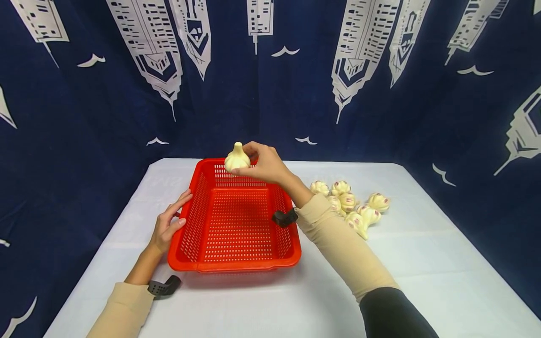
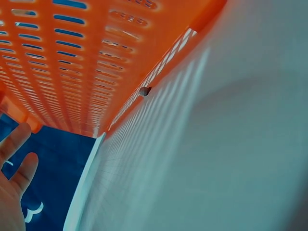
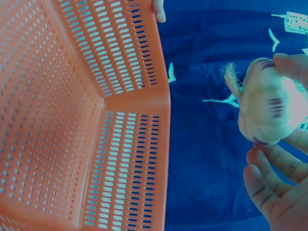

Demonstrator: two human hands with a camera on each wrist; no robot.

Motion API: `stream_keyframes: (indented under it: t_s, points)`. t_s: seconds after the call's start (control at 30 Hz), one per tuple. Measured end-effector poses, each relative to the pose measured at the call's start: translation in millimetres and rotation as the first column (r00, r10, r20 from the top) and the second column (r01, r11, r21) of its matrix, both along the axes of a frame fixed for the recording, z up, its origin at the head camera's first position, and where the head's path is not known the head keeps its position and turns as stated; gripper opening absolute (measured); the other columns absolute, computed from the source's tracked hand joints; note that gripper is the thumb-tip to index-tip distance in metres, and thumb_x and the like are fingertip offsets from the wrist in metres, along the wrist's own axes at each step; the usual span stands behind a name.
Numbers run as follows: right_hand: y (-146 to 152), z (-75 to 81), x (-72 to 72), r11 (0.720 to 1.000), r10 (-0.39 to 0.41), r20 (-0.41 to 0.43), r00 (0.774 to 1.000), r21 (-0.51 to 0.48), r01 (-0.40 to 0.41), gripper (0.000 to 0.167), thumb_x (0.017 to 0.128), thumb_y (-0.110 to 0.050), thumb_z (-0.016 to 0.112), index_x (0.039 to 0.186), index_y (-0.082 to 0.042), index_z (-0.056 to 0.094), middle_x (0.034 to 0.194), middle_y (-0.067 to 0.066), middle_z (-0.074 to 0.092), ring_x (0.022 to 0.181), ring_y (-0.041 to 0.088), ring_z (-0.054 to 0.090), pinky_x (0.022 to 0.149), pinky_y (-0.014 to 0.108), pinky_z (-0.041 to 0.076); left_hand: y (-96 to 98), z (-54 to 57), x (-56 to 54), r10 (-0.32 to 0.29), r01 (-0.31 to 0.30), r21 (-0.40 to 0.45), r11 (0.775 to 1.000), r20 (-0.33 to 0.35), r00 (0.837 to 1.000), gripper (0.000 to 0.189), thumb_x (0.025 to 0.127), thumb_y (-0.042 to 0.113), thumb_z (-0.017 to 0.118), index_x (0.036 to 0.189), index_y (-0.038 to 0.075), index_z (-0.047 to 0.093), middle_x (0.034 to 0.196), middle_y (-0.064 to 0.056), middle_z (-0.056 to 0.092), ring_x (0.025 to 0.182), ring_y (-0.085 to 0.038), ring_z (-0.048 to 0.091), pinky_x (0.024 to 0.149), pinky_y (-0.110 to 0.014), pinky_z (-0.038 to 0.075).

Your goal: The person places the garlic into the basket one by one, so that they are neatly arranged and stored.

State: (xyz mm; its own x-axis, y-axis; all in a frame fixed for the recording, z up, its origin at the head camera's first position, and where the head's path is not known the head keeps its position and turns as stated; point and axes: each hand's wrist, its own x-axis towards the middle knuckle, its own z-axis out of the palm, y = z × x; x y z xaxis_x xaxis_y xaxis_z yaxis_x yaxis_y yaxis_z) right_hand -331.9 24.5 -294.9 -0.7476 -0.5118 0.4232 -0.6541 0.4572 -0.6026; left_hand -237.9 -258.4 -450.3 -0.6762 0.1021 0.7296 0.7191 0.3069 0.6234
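Observation:
A garlic bulb (image 1: 237, 158) is pinched between the thumb and fingers of my right hand (image 1: 264, 164), raised over the far side of a red plastic basket (image 1: 234, 267). Purple streaks and a tuft of roots show on the bulb (image 3: 269, 106) in the right wrist view. Nothing lies in the basket. My left hand (image 1: 166, 227) rests along the basket's left rim with its fingers extended; in the left wrist view this hand (image 2: 14, 178) appears beside the slotted wall (image 2: 72, 72).
Several more garlic bulbs (image 1: 347, 202) lie in a loose group on the white tabletop (image 1: 422, 263), right of the basket. Behind the table hangs a dark blue cloth (image 1: 253, 103) printed with white buildings. Dark straps circle both wrists.

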Motion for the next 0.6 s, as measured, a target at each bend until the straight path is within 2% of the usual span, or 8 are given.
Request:
stream_keyframes:
  t_s: [0.33, 0.6]
  points:
    - [-18, -9.0, -4.1, 1.0, 0.019, 0.063, 0.998, 0.004, -0.019, 0.053, 0.077, -0.028, 0.084, 0.119, -0.003, 0.063, 0.104, 0.004, 0.067, 0.088, 0.019, 0.063, 0.071, 0.026, 0.051, -1.2, -2.4, -1.0, -0.002, 0.002, -0.004, 1.0, 0.004, 1.0, 0.059, 0.077, 0.007, 0.047, 0.134, -0.008, 0.056, 0.146, -0.024, 0.046, 0.109, -0.012, 0.051, 0.077, -0.023, 0.036]
    - [-28, -17.4, -10.6, 0.998, -0.003, 0.08, 0.997, 0.065, -0.002, 0.055, 0.079, -0.032, 0.082, 0.121, -0.004, 0.063, 0.11, 0.005, 0.067, 0.09, 0.016, 0.058, 0.073, 0.025, 0.048, -1.1, 0.2, 0.1, 0.003, -0.003, -0.007, 1.0, 0.004, 1.0, 0.06, 0.077, 0.007, 0.047, 0.134, -0.007, 0.055, 0.146, -0.024, 0.046, 0.111, -0.012, 0.051, 0.078, -0.023, 0.036]
